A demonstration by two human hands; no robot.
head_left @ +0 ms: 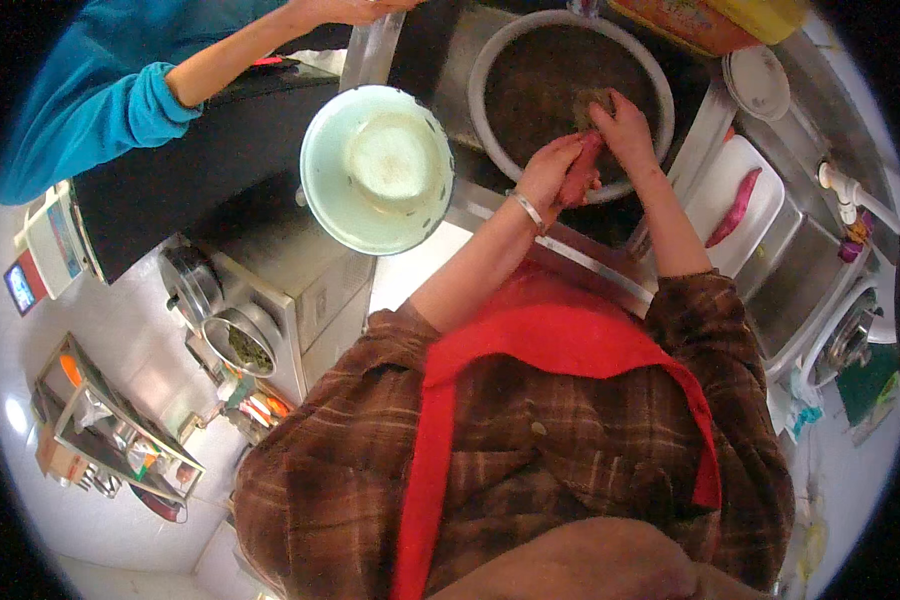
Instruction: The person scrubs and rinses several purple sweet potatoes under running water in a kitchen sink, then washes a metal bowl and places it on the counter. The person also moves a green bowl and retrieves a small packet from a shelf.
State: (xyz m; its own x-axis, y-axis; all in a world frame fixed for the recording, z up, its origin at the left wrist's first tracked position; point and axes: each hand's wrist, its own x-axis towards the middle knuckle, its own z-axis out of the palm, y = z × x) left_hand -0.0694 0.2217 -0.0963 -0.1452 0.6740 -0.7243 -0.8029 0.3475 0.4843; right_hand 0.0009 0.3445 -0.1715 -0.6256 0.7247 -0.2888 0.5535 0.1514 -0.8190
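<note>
Over a round grey-rimmed basin of murky brown water, my left hand is closed around a reddish sweet potato. My right hand is bent at its far end, fingers curled on a small brownish-green scrubbing pad. The pad is partly hidden by the fingers; whether it touches the sweet potato I cannot tell. The basin sits in a dark metal sink. Another long purple-red sweet potato lies in a white tray to the right.
A chipped pale green enamel bowl stands left of the basin. A yellow-and-orange package is beyond it, with stacked white lids and a tap at right. A co-worker's arm in a teal sleeve reaches in from upper left.
</note>
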